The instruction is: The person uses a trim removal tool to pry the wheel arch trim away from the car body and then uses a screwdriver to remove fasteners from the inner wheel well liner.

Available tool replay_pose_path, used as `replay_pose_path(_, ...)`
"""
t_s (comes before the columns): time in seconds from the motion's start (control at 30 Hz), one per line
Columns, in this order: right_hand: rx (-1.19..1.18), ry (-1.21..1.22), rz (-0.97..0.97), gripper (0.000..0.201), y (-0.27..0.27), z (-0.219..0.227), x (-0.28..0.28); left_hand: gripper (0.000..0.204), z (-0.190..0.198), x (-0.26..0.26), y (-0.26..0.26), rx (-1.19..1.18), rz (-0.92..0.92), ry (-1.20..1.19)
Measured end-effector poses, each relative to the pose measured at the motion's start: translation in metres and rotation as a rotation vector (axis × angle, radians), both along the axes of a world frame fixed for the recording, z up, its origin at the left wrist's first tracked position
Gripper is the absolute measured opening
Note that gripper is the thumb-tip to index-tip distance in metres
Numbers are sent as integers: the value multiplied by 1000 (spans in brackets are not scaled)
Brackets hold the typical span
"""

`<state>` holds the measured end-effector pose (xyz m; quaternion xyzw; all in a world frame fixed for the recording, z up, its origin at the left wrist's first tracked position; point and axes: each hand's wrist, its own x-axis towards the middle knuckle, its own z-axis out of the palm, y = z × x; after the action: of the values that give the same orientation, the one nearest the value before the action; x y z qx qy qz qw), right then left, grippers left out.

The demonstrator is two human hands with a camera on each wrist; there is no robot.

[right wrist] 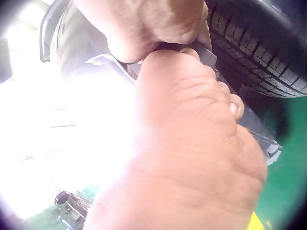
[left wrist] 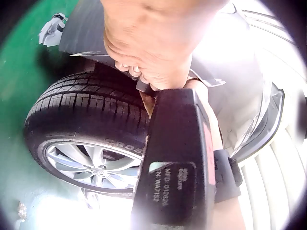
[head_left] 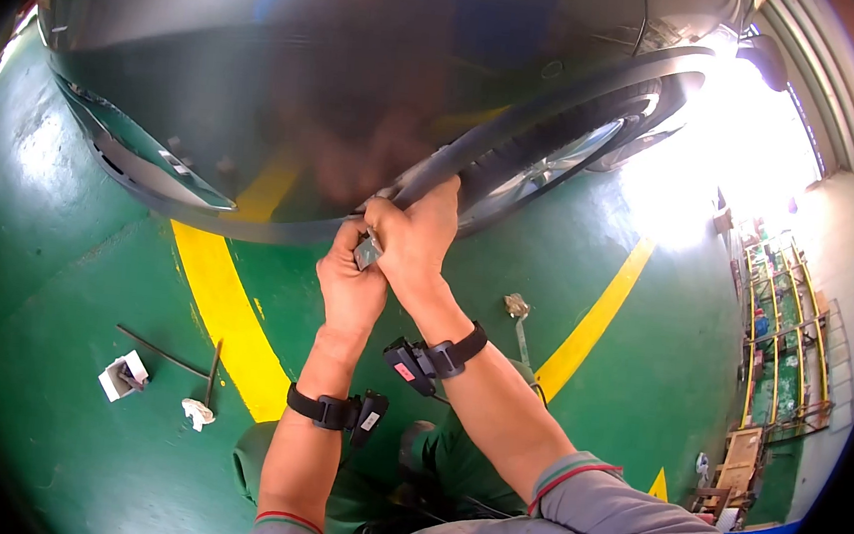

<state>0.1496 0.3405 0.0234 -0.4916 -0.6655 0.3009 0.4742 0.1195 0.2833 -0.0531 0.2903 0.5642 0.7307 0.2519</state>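
Both hands are side by side at the dark car's bumper corner, where the wheel arch trim [head_left: 502,137] ends. The left hand [head_left: 352,286] has its fingers curled round a small grey flat-ended piece [head_left: 368,250]. Touching it, the right hand [head_left: 421,236] grips the trim edge, its fingertips partly hidden behind. In the left wrist view the left hand [left wrist: 153,40] is curled above the tyre [left wrist: 86,110], the grey piece [left wrist: 144,86] showing under its fingers. The right wrist view shows the right hand [right wrist: 187,134] below the left hand [right wrist: 153,21], with the grey piece [right wrist: 206,56] between them.
On the green floor [head_left: 73,309] lie a small white box [head_left: 124,376], thin dark rods [head_left: 167,352] and crumpled white material [head_left: 198,414]. Another small item [head_left: 516,306] lies right of the arms. A yellow-railed rack [head_left: 783,335] stands far right.
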Motion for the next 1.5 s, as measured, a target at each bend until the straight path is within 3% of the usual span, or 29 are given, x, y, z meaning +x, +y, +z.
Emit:
replay_pose_path(0.2,15,-46,63,47,-1,13,11,13,2,-4,0,2,116,168)
replay_pose_path(0.27,-1,-194,134,51,2,34,14,9,4,-1,0,49,167,199)
replay_pose_path(0.53,17,-366,87,49,13,57,17,26,-8,1,4,-26,258,345)
replay_pose_path(0.7,52,-359,-24,47,7,57,7,35,-9,3,7,-22,308,402)
replay_pose_path(0.93,-40,-280,-53,42,4,64,8,23,-14,0,4,-11,306,463)
replay_pose_path(1.2,-51,-274,-61,44,9,61,7,27,-11,-3,3,-33,297,470)
replay_pose_path(1.3,-28,-246,-81,44,5,62,5,47,-9,-5,-2,-29,266,498)
replay_pose_path(1.5,-10,-258,-72,42,7,58,5,46,-7,-7,0,-35,277,486)
